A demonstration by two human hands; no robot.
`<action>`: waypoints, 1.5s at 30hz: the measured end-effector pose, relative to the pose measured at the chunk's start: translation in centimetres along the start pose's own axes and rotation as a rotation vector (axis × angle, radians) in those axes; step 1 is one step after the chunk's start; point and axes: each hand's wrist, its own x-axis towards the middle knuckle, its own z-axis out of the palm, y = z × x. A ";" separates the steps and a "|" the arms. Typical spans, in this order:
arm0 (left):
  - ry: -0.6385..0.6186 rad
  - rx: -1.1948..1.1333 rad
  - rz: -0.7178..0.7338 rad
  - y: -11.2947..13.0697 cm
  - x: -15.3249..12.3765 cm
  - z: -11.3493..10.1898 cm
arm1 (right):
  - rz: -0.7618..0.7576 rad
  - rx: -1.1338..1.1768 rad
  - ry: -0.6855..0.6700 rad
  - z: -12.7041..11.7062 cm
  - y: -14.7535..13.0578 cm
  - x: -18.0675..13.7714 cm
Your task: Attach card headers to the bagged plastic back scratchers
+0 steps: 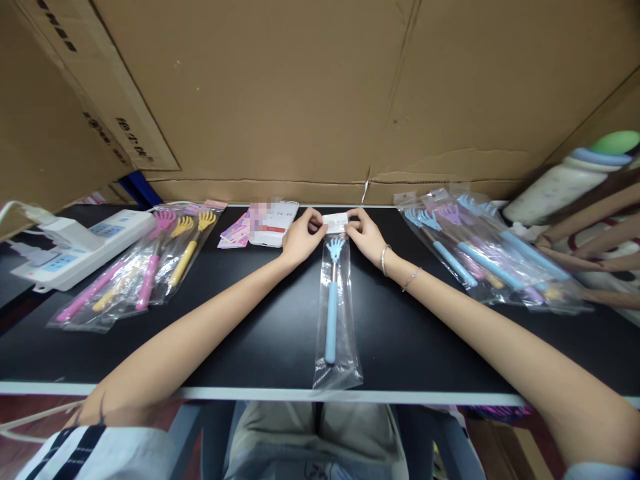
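A light-blue back scratcher [331, 320] lies inside a clear plastic bag [345, 360] on the black table, its claw pointing away from me. At the bag's far end is a small whitish card [335, 222]. My left hand [305, 237] pinches the card's left end between thumb and fingers. On the opposite end, my right hand [366, 238] is closed in the same way. Whether the card is folded over the bag's mouth or lies on top of it, I cannot tell.
Bagged pink and yellow back scratchers [149, 280] lie left, by a white power strip [90, 247]. A phone [275, 227] rests on pink printed cards [236, 232]. More bagged scratchers [455, 263] lie right, near a pale bottle [565, 180]. Cardboard [300, 93] walls the back.
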 end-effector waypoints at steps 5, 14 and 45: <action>-0.039 0.092 0.090 0.0 0.0 0.0 | -0.047 0.007 0.032 0.0 -0.4 -0.2; -0.124 0.002 0.057 0.1 0.1 0.2 | -0.110 -0.004 -0.018 -0.1 -1.2 -0.3; -0.176 -0.173 0.035 -0.8 0.6 0.4 | -0.078 -0.129 0.141 -0.6 0.5 0.4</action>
